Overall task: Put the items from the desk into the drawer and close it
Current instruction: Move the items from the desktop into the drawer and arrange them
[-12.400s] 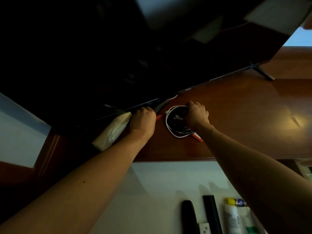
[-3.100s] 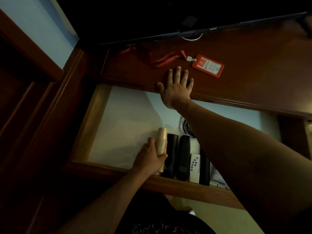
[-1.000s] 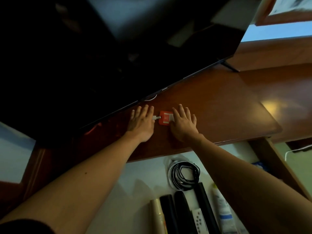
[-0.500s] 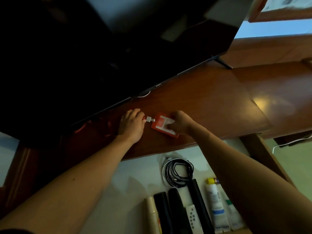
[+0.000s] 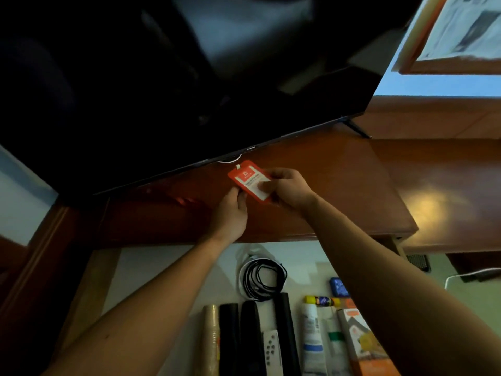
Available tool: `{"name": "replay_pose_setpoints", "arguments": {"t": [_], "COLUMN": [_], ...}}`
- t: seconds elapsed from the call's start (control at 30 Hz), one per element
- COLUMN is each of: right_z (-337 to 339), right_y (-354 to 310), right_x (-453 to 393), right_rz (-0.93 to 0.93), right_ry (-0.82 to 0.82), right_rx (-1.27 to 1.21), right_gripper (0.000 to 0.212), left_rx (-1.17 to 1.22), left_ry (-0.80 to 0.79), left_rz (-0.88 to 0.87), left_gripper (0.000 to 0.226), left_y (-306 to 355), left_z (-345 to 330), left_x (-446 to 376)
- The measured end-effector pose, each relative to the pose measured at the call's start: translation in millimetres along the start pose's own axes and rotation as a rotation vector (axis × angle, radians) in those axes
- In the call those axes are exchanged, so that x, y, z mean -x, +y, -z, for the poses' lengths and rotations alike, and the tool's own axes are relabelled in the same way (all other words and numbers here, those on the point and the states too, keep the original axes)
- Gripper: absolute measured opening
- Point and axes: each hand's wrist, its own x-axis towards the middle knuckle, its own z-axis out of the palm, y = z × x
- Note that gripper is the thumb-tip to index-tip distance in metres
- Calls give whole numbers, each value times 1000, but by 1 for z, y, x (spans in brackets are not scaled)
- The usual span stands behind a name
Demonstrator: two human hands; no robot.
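A red badge holder (image 5: 248, 180) with a white card face is lifted off the brown desk (image 5: 339, 191), tilted, just in front of the TV's lower edge. My right hand (image 5: 287, 189) grips its right side with the thumb on the card. My left hand (image 5: 231, 213) pinches its lower left corner. Its red lanyard (image 5: 181, 200) trails left along the desk in shadow. Below the desk edge the drawer (image 5: 168, 270) stands pulled out, with a white floor. Inside lie a coiled black cable (image 5: 261, 280), a stack of paper cups (image 5: 211, 340), dark remotes (image 5: 252, 335) and tubes (image 5: 311, 337).
A large black TV (image 5: 189, 77) leans over the back of the desk, its stand foot (image 5: 355, 128) at the right. An orange box (image 5: 363, 343) and a small blue item (image 5: 339, 287) lie at the drawer's right. A framed picture (image 5: 461, 31) hangs top right.
Both hands lay flat on the desk beside the badge one second ago. They have since closed on it and raised it off the desk, turned more upright.
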Motion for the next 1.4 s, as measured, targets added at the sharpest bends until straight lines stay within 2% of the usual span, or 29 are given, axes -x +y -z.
{"name": "replay_pose_setpoints", "arguments": {"t": [0.13, 0.3, 0.37, 0.5, 0.6, 0.73, 0.83, 0.93, 1.0, 1.07, 1.2, 1.23, 1.33, 1.4], "right_z": [7, 9, 10, 13, 17, 28, 37, 39, 36, 31, 21, 20, 22, 24], "right_y": [-10, -24, -23, -20, -20, -19, -12, -3, 0, 3, 9, 10, 16, 19], "right_x": [13, 31, 37, 50, 63, 77, 82, 88, 91, 91, 86, 85, 83, 84], "right_rz": [294, 651, 673, 609, 387, 179, 61, -48, -54, -41, 3, 9, 123, 273], "right_ry": [168, 142, 118, -21, -149, -280, -381, -558, -601, -522, -198, -80, 270, 363], "right_rx": [334, 957, 1081, 1155, 928, 594, 398, 22, -233, -409, -520, -460, -52, 175], "right_gripper": [43, 42, 43, 35, 33, 28, 31, 34, 36, 39, 36, 34, 33, 33], "left_rx": [-160, -538, -622, -594, -502, -263, 26, 401, 659, 791, 753, 691, 438, 219], "left_ry": [2, -4, -39, -116, -99, -65, -206, -427, -469, -406, -232, -195, -155, -184], "left_rz": [-109, -283, -370, -468, -460, -326, -118, 89, 186, 243, 264, 265, 212, 124], "left_gripper": [26, 24, 25, 22, 18, 20, 20, 23, 18, 31, 20, 17, 22, 23], "left_y": [9, 30, 35, 47, 51, 53, 57, 54, 53, 54, 56, 54, 47, 43], "left_z": [7, 27, 35, 46, 52, 55, 56, 57, 52, 42, 18, 14, 4, 3], "left_x": [16, 32, 34, 35, 39, 49, 54, 59, 61, 65, 76, 78, 85, 88]}}
